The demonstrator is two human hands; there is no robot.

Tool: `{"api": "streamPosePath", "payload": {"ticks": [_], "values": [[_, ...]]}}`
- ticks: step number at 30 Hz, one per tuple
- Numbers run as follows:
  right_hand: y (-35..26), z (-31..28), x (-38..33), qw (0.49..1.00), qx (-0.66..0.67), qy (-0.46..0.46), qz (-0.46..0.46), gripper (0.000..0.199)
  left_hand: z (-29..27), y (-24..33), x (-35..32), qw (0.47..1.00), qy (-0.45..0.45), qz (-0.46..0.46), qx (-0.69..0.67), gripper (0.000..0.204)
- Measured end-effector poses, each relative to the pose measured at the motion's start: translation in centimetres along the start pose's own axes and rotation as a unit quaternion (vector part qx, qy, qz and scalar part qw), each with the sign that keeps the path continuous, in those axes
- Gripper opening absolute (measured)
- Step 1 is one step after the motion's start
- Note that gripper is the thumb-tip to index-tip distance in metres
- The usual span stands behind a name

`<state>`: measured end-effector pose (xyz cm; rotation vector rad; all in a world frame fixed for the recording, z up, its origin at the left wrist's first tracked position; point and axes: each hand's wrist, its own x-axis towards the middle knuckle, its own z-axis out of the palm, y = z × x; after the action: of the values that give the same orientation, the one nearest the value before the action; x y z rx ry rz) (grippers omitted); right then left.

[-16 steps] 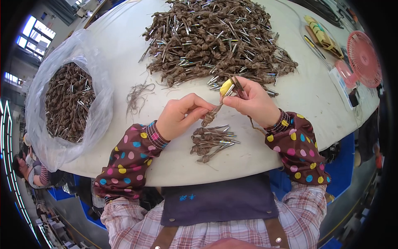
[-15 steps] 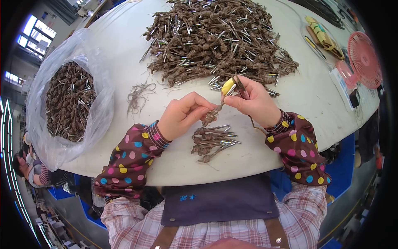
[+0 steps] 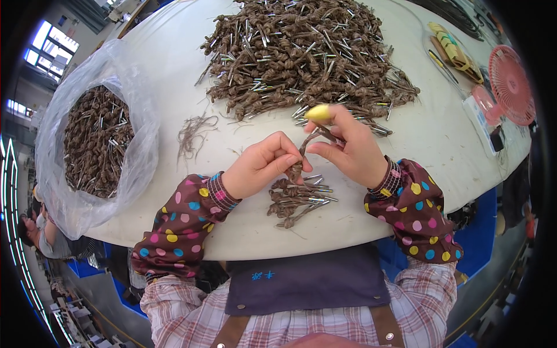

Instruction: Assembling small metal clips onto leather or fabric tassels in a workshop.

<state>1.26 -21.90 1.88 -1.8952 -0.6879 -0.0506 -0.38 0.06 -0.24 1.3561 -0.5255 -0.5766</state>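
Observation:
My left hand [image 3: 261, 165] pinches a brown knotted cord [image 3: 296, 169] between thumb and fingers, above the table's near part. The cord's loose ends run up toward my right hand [image 3: 358, 152], where a metal tip shows. A yellow finger cover [image 3: 317, 112] sits on a right fingertip. Within the right hand's curled fingers is a dark, narrow tool that looks like thread snips [image 3: 327, 134], partly hidden by them. Just below the hands lies a small group of similar knotted cords [image 3: 287, 203], metal tips pointing right.
A big heap of knotted cords [image 3: 296, 58] covers the table's far middle. At left stands a clear plastic bag [image 3: 142, 133] holding more cords. Thread scraps [image 3: 194, 136] lie beside it. At right are a pink fan [image 3: 510, 84], a white power strip [image 3: 480, 124] and a yellow-wrapped bundle [image 3: 455, 52].
My left hand and its cord have shifted slightly right and down. The right hand's yellow-covered finger has lifted and straightened, and its wrist has moved slightly left and down.

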Motion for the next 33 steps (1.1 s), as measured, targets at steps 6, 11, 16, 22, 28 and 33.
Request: {"api": "streamPosePath", "payload": {"ticks": [6, 11, 16, 22, 28, 33], "values": [[-0.5, -1.3, -0.7, 0.995, -0.058, 0.079, 0.034, 0.041, -0.3, 0.1, 0.2, 0.971, 0.102, 0.071, 0.204, 0.005], [-0.5, 0.5, -0.8, 0.991, -0.129, -0.028, -0.036, 0.029, 0.0, 0.2, 0.2, 0.944, 0.138, 0.094, 0.285, 0.006], [-0.1, 1.0, -0.8, 0.983, -0.173, -0.012, -0.052, 0.024, 0.0, -0.1, 0.1, 0.920, 0.157, 0.057, 0.355, 0.005], [-0.2, 1.4, -0.9, 0.974, -0.219, -0.001, -0.064, 0.025, 0.1, -0.3, 0.2, 0.916, 0.167, 0.089, 0.355, 0.006], [-0.3, 1.5, -0.9, 0.966, -0.241, -0.006, -0.091, 0.026, 0.3, -0.1, 0.4, 0.913, 0.155, 0.087, 0.367, 0.006], [-0.2, 1.1, -0.7, 0.969, -0.228, -0.017, -0.092, 0.026, 0.3, -0.3, 0.2, 0.932, 0.151, 0.059, 0.325, 0.007]]}}
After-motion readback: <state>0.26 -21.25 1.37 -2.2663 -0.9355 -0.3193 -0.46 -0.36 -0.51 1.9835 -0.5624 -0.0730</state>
